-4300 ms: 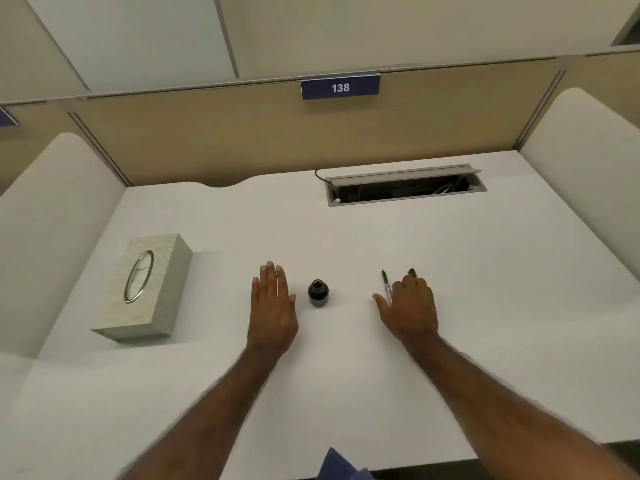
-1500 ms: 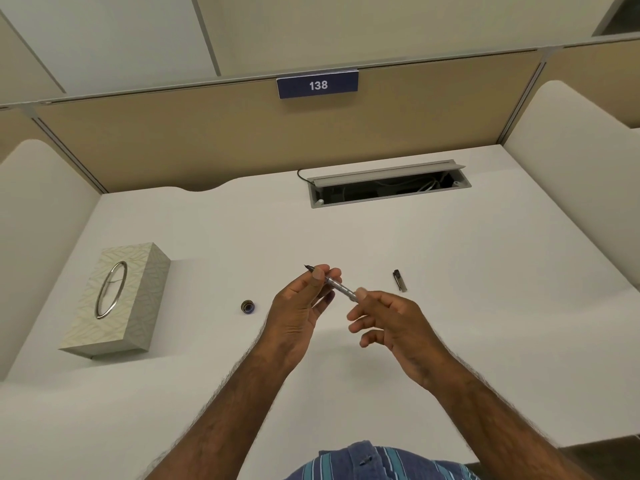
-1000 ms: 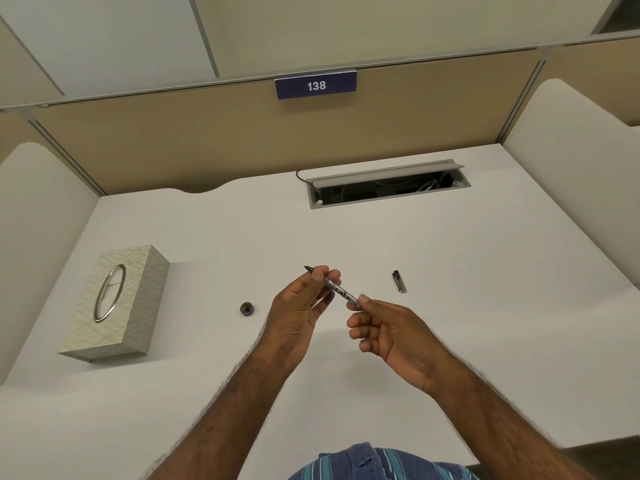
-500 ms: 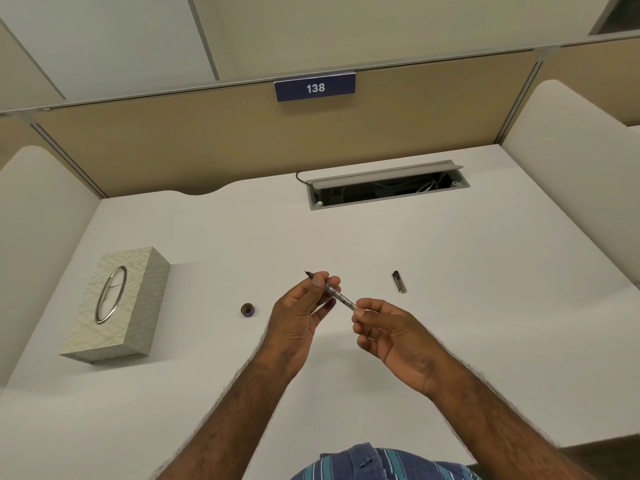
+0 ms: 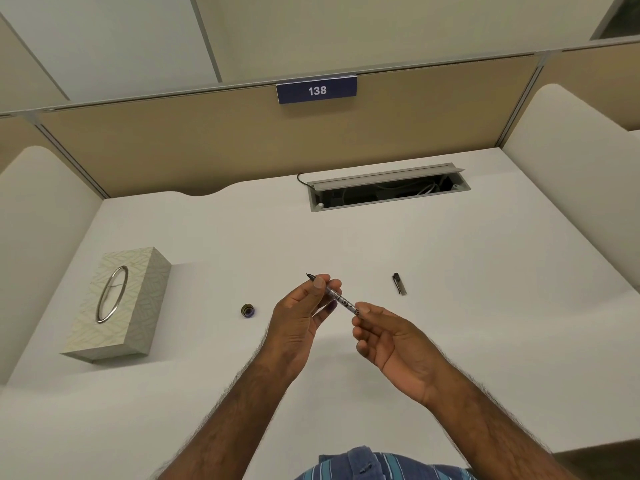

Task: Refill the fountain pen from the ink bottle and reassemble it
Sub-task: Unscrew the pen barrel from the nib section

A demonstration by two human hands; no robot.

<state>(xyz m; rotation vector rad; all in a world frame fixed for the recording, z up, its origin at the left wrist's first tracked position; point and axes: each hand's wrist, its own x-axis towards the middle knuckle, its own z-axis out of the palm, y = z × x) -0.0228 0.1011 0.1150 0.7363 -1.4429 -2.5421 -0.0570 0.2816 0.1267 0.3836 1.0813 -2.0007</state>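
I hold a slim fountain pen (image 5: 341,299) above the white desk (image 5: 485,341), its dark nib pointing up and to the left. My left hand (image 5: 298,317) pinches the pen near the nib end. The fingertips of my right hand (image 5: 388,337) grip the pen's rear end. The dark pen cap (image 5: 399,283) with its clip lies on the desk to the right of my hands. A small round dark lid with a purple tint (image 5: 247,310) lies to the left of my left hand. The ink bottle itself is not in sight.
A patterned tissue box (image 5: 119,303) with an oval opening stands at the left. An open cable tray (image 5: 388,188) is set into the desk at the back. Padded partitions close off both sides, and a panel with the sign 138 (image 5: 317,90) closes the back.
Four seconds ago both hands lay flat on the desk beside the closed bottle and the pen. Over the last second my right fingers shifted slightly at the pen's rear end.
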